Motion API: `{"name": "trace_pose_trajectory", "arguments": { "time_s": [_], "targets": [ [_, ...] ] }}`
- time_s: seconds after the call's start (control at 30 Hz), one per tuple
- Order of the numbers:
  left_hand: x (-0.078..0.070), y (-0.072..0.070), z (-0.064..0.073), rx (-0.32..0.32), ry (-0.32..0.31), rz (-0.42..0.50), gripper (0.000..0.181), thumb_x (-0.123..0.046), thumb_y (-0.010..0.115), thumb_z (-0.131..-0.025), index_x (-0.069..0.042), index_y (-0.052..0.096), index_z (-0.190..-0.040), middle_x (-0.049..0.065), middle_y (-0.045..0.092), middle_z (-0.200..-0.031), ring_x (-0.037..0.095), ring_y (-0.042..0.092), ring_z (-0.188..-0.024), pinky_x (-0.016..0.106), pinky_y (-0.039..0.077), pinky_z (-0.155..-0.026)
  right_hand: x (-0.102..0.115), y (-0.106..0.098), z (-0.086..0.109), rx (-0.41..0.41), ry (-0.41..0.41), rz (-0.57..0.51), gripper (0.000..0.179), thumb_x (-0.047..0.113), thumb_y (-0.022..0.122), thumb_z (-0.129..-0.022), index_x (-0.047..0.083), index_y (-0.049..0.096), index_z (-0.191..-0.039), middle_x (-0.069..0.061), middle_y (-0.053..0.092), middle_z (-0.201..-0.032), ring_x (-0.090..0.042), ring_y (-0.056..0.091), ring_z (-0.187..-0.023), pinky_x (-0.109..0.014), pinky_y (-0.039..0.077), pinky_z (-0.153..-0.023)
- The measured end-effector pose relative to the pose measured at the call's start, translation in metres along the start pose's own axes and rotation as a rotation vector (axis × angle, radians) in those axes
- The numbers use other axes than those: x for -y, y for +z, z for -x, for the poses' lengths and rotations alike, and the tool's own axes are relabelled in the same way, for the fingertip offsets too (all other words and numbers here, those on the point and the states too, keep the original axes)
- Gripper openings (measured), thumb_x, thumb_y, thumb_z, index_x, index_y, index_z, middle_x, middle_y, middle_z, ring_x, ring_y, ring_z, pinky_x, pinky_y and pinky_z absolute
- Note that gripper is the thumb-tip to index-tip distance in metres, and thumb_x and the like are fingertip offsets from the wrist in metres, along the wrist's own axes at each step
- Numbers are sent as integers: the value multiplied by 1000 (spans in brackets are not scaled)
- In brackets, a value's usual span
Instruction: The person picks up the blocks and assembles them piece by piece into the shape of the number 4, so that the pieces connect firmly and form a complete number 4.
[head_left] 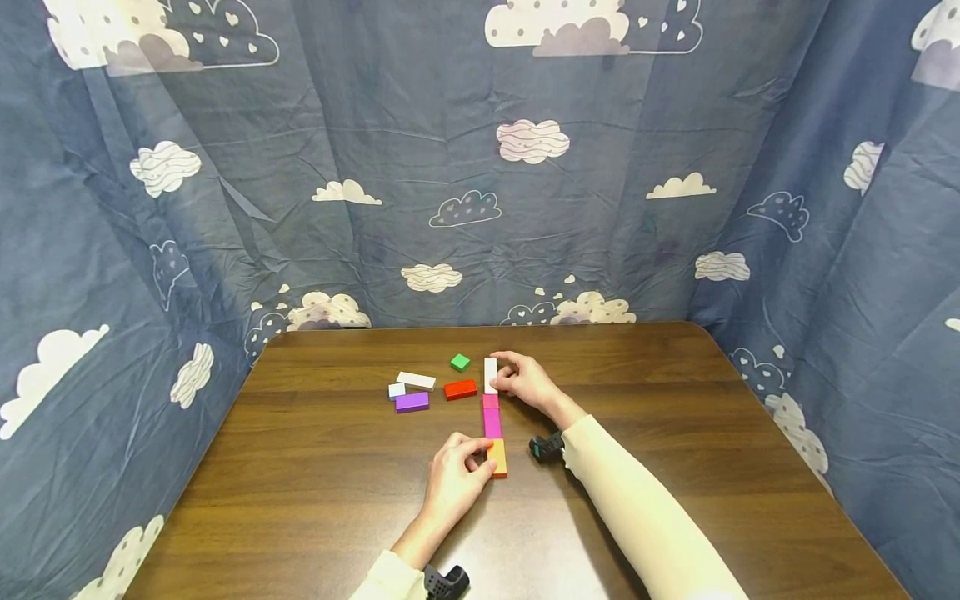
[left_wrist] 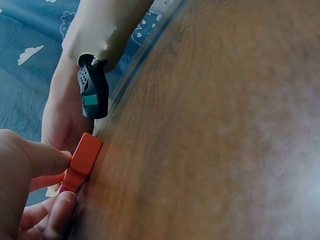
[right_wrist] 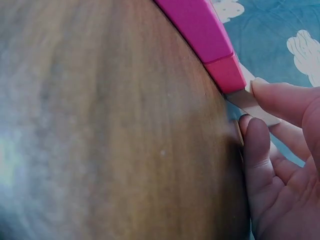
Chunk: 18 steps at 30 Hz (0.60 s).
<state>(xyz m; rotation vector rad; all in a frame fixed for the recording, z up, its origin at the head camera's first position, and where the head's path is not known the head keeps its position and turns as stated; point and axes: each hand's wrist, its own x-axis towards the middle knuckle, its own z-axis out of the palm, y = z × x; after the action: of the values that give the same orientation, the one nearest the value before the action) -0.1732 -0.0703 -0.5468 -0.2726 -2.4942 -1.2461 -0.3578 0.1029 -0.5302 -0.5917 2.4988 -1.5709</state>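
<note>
A line of blocks runs away from me along the table: an orange block (head_left: 497, 454) nearest, then a magenta block (head_left: 492, 422), a small pink block (head_left: 491, 402) and a white block (head_left: 491, 375) at the far end. My left hand (head_left: 453, 475) pinches the orange block between thumb and fingers from its left side. At the other end, my right hand (head_left: 528, 383) grips the white block, thumb and fingers around its sides. In the right wrist view the pink block (right_wrist: 227, 72) sits against the white block (right_wrist: 255, 107).
Left of the line lie a red block (head_left: 461, 390), a green block (head_left: 460, 362), a white bar (head_left: 416, 381), a purple block (head_left: 412, 403) and a small pale blue block (head_left: 397, 391). A cloud-patterned curtain (head_left: 420, 167) stands behind the wooden table (head_left: 315, 483).
</note>
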Motion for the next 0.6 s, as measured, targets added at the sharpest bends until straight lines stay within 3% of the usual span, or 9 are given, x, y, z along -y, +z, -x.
{"name": "trace_pose_trajectory", "arguments": {
  "time_s": [0.33,0.6],
  "targets": [
    [1,2,0,2,9,-2,30,-15,84,-78,-16,79,-107,0,62,-87,1,53,-63,23,42,-61,0,0,-3,1,28,125,50,13,78,-87,5,62,-134,-7,67,-84,-14,59,-62,-27,51,-60],
    [2,2,0,-2,0,4,29,-14,84,-78,-16,79,-107,1,62,-87,0,53,-63,24,42,-61,0,2,-1,-3,16,105,48,11,78,-86,6,64,-131,-6,66,-83,-13,58,-63,-26,49,-60]
  ]
}}
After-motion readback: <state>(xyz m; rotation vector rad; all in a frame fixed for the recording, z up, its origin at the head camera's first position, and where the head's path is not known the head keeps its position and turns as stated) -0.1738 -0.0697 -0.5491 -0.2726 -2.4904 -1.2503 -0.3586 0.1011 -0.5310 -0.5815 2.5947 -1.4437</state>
